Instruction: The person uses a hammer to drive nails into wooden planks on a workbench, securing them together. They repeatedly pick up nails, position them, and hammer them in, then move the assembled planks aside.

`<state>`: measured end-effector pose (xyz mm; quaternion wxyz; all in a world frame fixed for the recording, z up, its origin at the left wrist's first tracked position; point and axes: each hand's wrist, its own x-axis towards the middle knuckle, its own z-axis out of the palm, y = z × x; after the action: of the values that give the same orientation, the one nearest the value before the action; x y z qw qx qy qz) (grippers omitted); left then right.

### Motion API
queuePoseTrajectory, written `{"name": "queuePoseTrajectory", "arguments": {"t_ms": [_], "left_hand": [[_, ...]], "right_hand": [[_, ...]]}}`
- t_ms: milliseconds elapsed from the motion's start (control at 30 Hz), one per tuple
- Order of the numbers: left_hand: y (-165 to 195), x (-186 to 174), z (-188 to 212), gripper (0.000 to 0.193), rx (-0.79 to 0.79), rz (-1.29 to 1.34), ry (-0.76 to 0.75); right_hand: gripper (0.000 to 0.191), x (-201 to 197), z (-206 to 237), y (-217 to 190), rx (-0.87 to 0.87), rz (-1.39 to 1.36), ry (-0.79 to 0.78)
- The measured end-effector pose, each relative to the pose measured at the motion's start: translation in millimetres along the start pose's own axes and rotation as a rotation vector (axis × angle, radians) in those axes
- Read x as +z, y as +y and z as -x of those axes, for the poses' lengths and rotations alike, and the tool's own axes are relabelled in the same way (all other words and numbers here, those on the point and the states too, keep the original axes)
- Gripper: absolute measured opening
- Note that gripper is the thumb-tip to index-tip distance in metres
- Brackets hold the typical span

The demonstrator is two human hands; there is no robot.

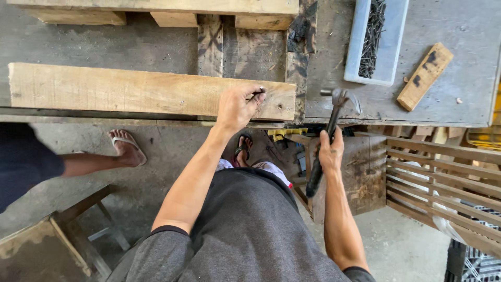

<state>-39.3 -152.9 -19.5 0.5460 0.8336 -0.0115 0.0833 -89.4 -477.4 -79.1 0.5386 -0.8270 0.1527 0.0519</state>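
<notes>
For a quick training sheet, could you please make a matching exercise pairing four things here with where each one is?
Things:
1. hammer
2. nail
3. white tray
4. small wood block

Places:
A. pinched by the left hand on the long plank
B. lying right of the tray
C. gripped in the right hand
D. on the bench, full of dark nails

Pairs: 1-C, 2-A, 3-D, 4-B

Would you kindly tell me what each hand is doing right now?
Left hand: closed, pinching a nail against the plank.
Right hand: closed in a grip around the hammer handle.
</notes>
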Motion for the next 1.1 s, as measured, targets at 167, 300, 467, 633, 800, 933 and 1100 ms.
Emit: {"name": "queuePoseTrajectory", "arguments": {"t_ms": [167, 300, 467, 633, 800, 933, 1100], "left_hand": [[-3, 7, -6, 0.015, 0.093, -0.106, 0.075], [-2, 11, -3, 0.01, 0.097, -0.11, 0.151], [-1, 11, -4, 0.013, 0.165, -0.173, 0.156], [5, 12, -3, 0.014, 0.125, -0.179, 0.147], [3, 15, -3, 0.012, 0.13, -0.181, 0.183], [2, 20, -5, 0.011, 0.064, -0.197, 0.135], [2, 22, -4, 0.013, 0.073, -0.242, 0.149]], "right_hand": [[0.03, -8, 50, -32, 0.097, -0.211, -0.038], [0.04, -9, 75, -64, -0.051, -0.209, -0.108], [0.049, -12, 85, -117, -0.182, -0.062, -0.212], [0.051, -26, 88, -177, -0.525, 0.196, -0.308], [0.058, -18, 80, -206, -0.653, 0.366, -0.253], [0.069, 0, 61, -202, -0.613, 0.644, -0.368], [0.065, -13, 63, -202, -0.537, 0.594, -0.305]]}}
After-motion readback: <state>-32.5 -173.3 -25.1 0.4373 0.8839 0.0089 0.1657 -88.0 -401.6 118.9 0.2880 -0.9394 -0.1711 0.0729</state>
